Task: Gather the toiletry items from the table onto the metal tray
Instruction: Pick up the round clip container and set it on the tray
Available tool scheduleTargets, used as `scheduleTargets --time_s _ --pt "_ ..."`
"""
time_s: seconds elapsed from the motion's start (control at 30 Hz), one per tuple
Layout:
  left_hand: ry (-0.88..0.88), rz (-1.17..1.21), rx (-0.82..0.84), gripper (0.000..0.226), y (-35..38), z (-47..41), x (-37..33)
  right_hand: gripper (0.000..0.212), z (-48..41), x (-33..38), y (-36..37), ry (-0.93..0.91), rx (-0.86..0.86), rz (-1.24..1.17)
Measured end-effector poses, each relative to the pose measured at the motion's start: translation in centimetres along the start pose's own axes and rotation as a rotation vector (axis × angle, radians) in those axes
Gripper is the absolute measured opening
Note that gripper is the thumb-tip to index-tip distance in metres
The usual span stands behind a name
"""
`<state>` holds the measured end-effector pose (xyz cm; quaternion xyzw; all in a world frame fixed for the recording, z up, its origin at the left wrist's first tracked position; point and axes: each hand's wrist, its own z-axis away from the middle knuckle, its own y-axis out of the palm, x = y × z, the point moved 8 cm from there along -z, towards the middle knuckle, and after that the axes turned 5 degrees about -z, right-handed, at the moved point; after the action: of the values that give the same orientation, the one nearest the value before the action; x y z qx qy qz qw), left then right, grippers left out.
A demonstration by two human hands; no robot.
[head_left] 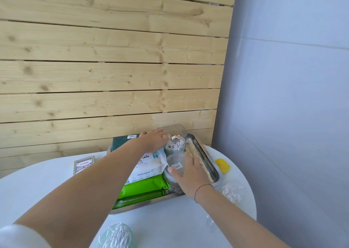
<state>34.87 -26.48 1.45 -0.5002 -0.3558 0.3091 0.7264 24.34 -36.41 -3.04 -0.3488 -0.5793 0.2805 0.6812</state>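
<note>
Our left hand (154, 141) rested flat on the wipes (149, 167), right hand (190, 174) flat against the clear tub (174, 162) on the tray (209, 164). The swab bag (231, 192) lay on the table (170, 225) at the right hand's four o'clock, nearer it.

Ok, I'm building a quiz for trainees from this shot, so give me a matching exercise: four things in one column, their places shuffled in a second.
Things
1. green wipes pack
2. playing cards box
3. small yellow item
4. teal-tinted cotton swab pack

Places
A. on the table, right of the metal tray
B. on the table, nearest the person
C. lying in the tray
D. on the table, left of the tray

Pairs: 1-C, 2-D, 3-A, 4-B
</note>
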Motion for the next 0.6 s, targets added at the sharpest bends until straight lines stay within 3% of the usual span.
scheduleTargets --time_s 0.07,0.17,0.23,0.4,0.47,0.53,0.6 --pt "-0.012 0.022 -0.007 0.045 -0.1 0.0 0.1 0.083 -0.1 -0.3 -1.6 -0.02 -0.034 -0.033" --pt "-0.069 0.168 -0.032 0.046 -0.5 -0.2 0.8 0.052 -1.0 -1.2 -6.6 -0.093 -0.192 -0.093" --pt "-0.097 0.277 -0.057 0.05 -0.9 -0.1 1.2 0.052 -2.2 -3.6 -9.8 -0.052 -0.234 -0.057" --pt "-0.07 0.462 -0.148 0.051 -2.2 2.7 2.1 0.079 -5.8 -11.5 -7.3 0.006 0.214 0.25" --pt "-0.089 0.543 -0.228 0.049 -2.7 5.0 3.9 0.079 -6.0 -12.2 -5.9 -0.025 0.285 0.272" --pt "-0.145 0.629 -0.292 0.046 -2.3 8.1 6.7 0.07 -5.7 -11.4 -5.2 -0.046 0.298 0.288" --pt "-0.225 0.741 -0.34 0.045 -0.8 11.2 9.9 0.042 -5.5 -11.4 -5.5 -0.052 0.239 0.286"
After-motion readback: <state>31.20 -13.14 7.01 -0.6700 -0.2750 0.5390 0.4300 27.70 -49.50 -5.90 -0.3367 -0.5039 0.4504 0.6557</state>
